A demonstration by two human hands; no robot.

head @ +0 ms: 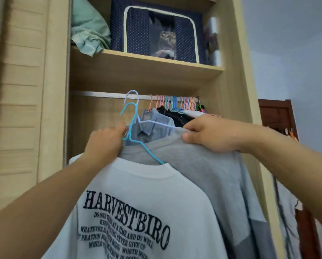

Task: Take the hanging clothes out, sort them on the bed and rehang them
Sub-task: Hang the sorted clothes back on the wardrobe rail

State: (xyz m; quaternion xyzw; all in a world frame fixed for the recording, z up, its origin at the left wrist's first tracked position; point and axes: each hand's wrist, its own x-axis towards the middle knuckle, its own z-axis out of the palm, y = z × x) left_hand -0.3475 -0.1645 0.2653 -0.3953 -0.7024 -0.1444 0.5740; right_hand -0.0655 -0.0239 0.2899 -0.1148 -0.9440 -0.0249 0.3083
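Observation:
I face an open wardrobe with a metal rail (100,94). My left hand (104,144) grips the necks of two hangers: a blue hanger (132,131) carrying a white T-shirt (137,212) with black lettering, and a pale lilac hanger (132,96) whose hook is level with the rail. My right hand (208,135) pinches the shoulder of a grey shirt (203,174) on the lilac hanger. Behind them a light blue denim shirt (152,128) and dark clothes (177,116) hang on several coloured hangers (175,102) bunched at the rail's right end.
The shelf (147,62) above the rail holds a navy dotted storage box (156,28), a mint green bundle of cloth (87,28) and a wrapped item (212,40). A sliding door (22,101) is at the left. A dark wooden door (276,114) is at the right.

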